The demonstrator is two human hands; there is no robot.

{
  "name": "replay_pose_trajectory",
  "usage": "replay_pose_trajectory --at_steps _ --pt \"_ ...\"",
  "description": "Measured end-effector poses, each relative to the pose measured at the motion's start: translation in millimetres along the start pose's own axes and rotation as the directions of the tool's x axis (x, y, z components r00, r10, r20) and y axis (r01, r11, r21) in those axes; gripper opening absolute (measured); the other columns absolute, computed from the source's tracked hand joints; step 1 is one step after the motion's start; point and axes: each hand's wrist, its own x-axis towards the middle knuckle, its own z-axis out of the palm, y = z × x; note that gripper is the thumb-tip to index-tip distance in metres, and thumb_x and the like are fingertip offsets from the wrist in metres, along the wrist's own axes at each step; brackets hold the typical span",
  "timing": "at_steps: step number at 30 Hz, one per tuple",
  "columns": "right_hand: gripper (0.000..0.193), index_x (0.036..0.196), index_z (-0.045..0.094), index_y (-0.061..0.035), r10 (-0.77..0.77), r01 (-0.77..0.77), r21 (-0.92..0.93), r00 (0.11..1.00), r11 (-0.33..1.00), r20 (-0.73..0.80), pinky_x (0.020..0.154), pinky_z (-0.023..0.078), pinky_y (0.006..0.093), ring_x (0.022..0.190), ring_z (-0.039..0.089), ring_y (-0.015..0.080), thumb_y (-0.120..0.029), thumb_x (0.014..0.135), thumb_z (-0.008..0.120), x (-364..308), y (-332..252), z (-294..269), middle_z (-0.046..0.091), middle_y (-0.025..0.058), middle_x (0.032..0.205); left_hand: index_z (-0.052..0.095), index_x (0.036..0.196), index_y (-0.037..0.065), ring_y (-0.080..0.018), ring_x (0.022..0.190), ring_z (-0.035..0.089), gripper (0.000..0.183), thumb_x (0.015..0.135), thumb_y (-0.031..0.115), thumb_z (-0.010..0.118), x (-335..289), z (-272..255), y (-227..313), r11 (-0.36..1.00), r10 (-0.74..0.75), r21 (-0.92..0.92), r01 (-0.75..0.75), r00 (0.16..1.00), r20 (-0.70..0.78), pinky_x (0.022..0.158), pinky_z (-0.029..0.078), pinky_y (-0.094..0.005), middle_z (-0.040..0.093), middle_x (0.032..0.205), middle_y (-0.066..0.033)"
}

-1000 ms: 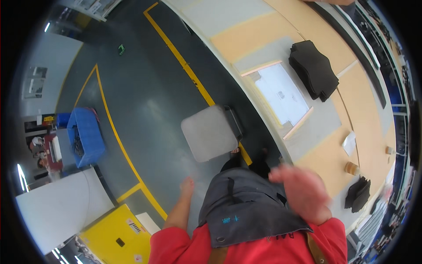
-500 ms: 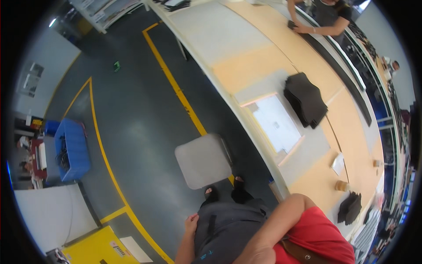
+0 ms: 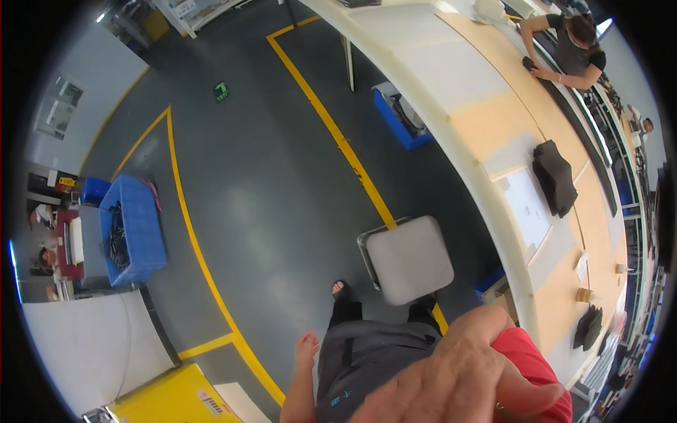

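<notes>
A: How are the hands disposed?

B: The left hand is beside the dark grey apron, fingers loosely bent, with nothing seen between them. The right hand is raised close to the camera, cut by the lower edge; whether it grips anything, one cannot tell.

A: Where is the thing nearest them?

B: The apron is on the person's body, at lower centre. Ahead, a grey stool stands on the dark floor, near the long worktable.

A: What does the surface bear?

B: Its top, patched tan and pale grey, carries a white sheet, a stack of dark pieces just beyond, an amber cup and a smaller dark stack. A co-worker leans at the far edge.

A: And the room?

B: Yellow tape marks the floor; leftward stands a blue crate of dark material, with a yellow panel nearer.
</notes>
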Motion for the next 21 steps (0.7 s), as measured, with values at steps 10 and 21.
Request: replay_pose_trajectory --at_steps 10,21 --pt "0.084 0.134 0.038 0.0262 -0.003 -0.012 0.101 0.99 0.995 0.139 0.109 0.034 0.0556 0.13 0.043 0.0548 -0.049 0.098 0.053 56.5 105.4 -43.5 0.041 0.0483 0.134 0.059 0.12 0.008 -0.0203 0.078 0.06 0.029 0.095 0.022 0.061 81.1 -132.0 64.9 0.93 -0.061 -0.368 -0.004 0.984 -0.165 0.067 0.051 -0.0349 0.062 0.09 -0.0066" --pt "0.046 0.138 0.053 -0.0039 0.749 -0.702 -0.562 0.63 0.437 -0.205 0.103 0.044 0.0392 0.124 0.057 0.0294 -0.033 0.103 0.05 107.4 83.9 -220.9 0.061 0.0149 0.133 0.06 0.117 0.008 -0.0195 0.084 0.062 0.028 0.097 0.027 0.058 118.4 -41.8 195.5 0.994 0.056 0.09 -0.067 0.991 0.122 0.075 0.053 -0.0386 0.063 0.091 -0.0064"
